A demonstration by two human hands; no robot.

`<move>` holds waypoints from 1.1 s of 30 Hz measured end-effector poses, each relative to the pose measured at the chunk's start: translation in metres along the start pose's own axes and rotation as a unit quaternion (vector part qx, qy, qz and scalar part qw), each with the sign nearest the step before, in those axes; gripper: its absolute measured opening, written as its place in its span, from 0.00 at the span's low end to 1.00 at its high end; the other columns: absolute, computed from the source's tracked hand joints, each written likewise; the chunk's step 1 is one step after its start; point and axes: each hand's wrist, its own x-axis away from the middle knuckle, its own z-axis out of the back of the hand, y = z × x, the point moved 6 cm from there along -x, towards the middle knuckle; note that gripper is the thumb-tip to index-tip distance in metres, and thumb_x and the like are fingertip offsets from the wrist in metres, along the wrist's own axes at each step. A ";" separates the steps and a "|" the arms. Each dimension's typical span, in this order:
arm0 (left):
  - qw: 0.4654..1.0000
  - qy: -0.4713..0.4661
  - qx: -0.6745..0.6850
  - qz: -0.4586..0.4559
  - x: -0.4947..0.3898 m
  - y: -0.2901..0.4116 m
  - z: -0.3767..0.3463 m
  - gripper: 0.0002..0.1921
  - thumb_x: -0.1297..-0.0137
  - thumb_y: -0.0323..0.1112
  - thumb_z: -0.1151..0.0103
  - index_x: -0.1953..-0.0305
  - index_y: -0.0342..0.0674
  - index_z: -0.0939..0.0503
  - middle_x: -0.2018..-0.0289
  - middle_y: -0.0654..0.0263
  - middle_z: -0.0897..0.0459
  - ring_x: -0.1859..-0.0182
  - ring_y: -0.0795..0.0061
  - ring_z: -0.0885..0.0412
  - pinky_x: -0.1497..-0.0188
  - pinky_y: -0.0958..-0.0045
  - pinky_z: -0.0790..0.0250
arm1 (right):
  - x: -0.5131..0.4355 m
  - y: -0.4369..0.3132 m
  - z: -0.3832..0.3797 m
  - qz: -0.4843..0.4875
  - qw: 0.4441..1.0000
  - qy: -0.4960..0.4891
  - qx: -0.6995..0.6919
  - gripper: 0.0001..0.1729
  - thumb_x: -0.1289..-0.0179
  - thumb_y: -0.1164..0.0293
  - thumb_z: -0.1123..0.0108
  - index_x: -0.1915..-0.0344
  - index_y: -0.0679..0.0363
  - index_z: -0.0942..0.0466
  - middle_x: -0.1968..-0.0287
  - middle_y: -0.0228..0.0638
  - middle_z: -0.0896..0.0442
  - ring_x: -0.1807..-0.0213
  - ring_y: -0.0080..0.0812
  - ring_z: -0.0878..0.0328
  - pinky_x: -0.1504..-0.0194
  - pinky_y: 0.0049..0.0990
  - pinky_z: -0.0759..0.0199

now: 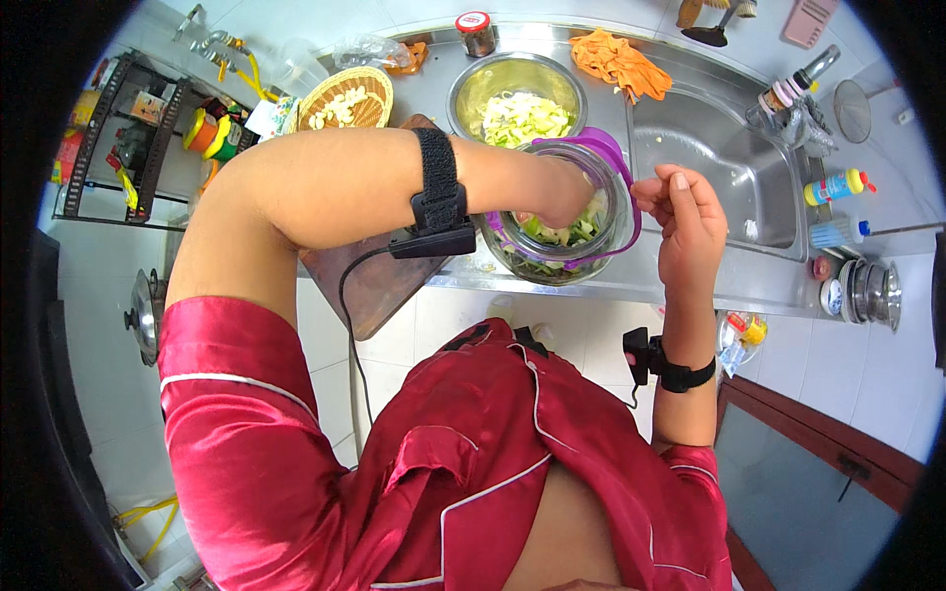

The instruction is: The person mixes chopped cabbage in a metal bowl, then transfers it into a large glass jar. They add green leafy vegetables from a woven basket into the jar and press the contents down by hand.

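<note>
My left hand (565,199) is down inside the mouth of a large glass jar (528,270) with a purple plastic collar and handle (602,144). Chopped green and pale vegetable pieces (584,230) lie in the jar around the fingers. The fingertips are hidden, so whether they grip anything does not show. Just right of the jar, my right hand (687,210) is raised with loosely curled fingers and holds nothing visible. Behind the jar stands a stainless steel bowl (460,92) holding chopped pale green vegetables (521,118).
A brown cutting board (369,292) juts over the counter's front edge, partly under my left forearm. Peeled garlic cloves (340,107) lie in a wicker basket (377,92). A red-lidded jar (477,37) and an orange cloth (617,63) sit behind; the steel sink (709,155) is at right.
</note>
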 end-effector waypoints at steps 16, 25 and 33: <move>0.985 0.137 0.017 -0.101 0.009 0.010 0.001 0.11 0.49 0.25 0.47 0.62 0.34 0.22 0.63 0.50 0.19 0.57 0.53 0.21 0.57 0.61 0.28 | 0.002 0.001 0.000 0.003 1.000 -0.012 -0.029 0.12 0.32 0.68 0.53 0.60 0.66 0.25 0.67 0.37 0.18 0.65 0.23 0.23 0.60 0.22 0.30; 0.993 0.097 -0.053 -0.029 0.019 0.001 0.008 0.09 0.48 0.25 0.47 0.64 0.31 0.21 0.67 0.49 0.19 0.60 0.56 0.19 0.58 0.61 0.27 | 0.007 -0.005 0.004 0.016 0.999 -0.016 -0.037 0.12 0.32 0.68 0.52 0.59 0.66 0.25 0.68 0.36 0.18 0.65 0.23 0.23 0.60 0.21 0.30; 0.995 0.030 0.074 0.055 0.018 -0.005 0.014 0.15 0.48 0.25 0.48 0.57 0.37 0.21 0.63 0.49 0.19 0.56 0.57 0.21 0.56 0.63 0.29 | 0.016 -0.013 0.008 0.011 0.998 -0.037 -0.046 0.12 0.32 0.69 0.54 0.58 0.65 0.26 0.66 0.36 0.19 0.62 0.26 0.21 0.59 0.23 0.29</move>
